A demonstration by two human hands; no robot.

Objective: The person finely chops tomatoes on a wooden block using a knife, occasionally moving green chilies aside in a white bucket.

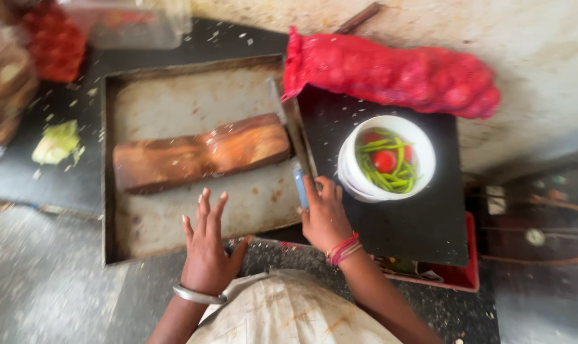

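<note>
While left hand hovers spread over tray, right hand grips knife at tray's edge

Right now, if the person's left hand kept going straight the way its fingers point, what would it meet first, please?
The left hand, open over the metal tray, points up the picture. The wooden chopping block lies first in that line, though the hand's height above the tray is unclear.

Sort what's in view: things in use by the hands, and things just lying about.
In use:
right hand gripping blue-handled knife
left hand, open over rusty metal tray
brown wooden chopping block

Lying about:
white bowl of green chillies and tomatoes
red mesh sack
cabbage scrap
</note>
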